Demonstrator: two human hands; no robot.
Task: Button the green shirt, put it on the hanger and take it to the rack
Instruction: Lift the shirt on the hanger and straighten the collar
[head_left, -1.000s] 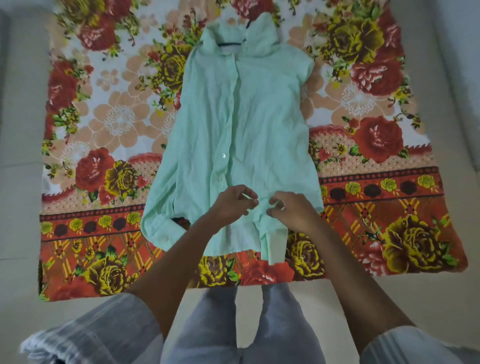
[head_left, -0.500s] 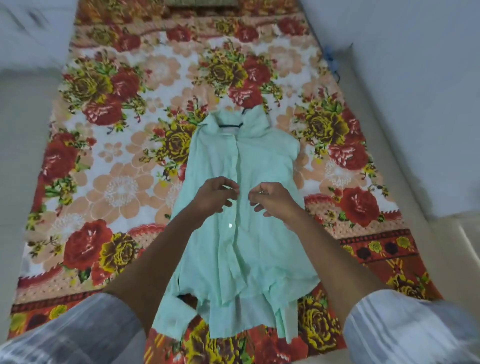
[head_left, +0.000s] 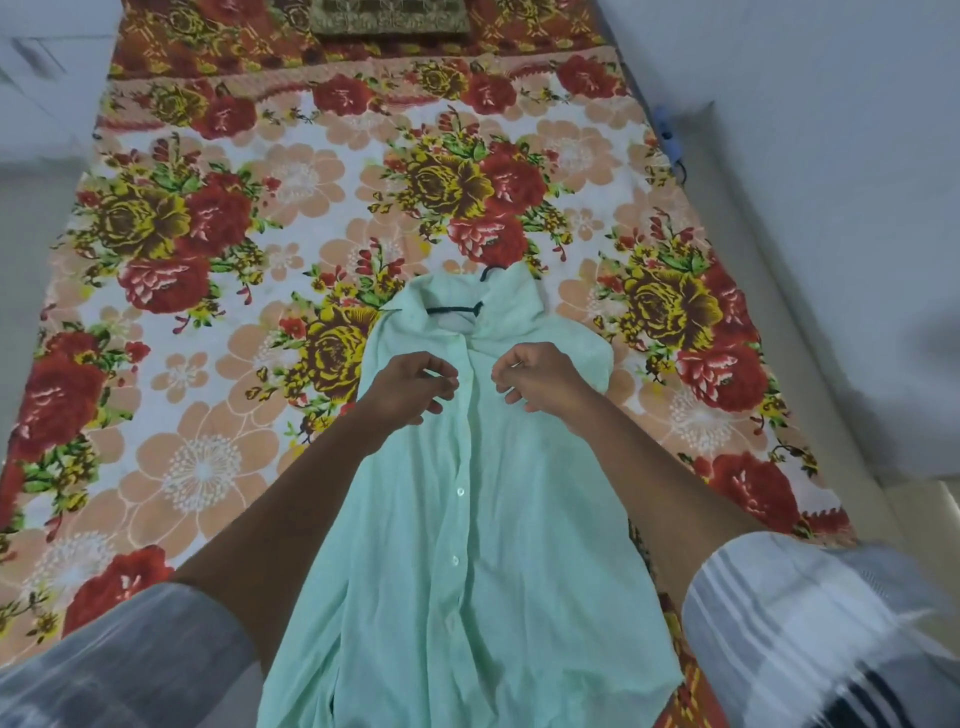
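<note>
Floral cotton covers the bed (head_left: 218, 467), and on this red, yellow and peach sheet we find one green shirt (head_left: 467, 571) lying face up, collar away from us, hem toward us. We count one shirt, one hanger and two hands. We count two white buttons (head_left: 460, 491) visible on the lower placket; others may be hidden in the folds.

We judge the buttoning step to be in hand, at the upper placket just below the collar. One dark hanger (head_left: 457, 309) shows inside the neck opening, its hook protruding past the collar, so it appears to be partly seated already.

Our left hand (head_left: 410, 387) sits left of the placket with fingers curled, thumb and forefinger close together; we cannot tell whether it pinches cloth. Our right hand (head_left: 540, 382) sits right of the placket, fingers likewise curled, grasp equally unclear.

Next, we judge that both edges need pinching, aligning, and a button pressed through its hole.
</note>
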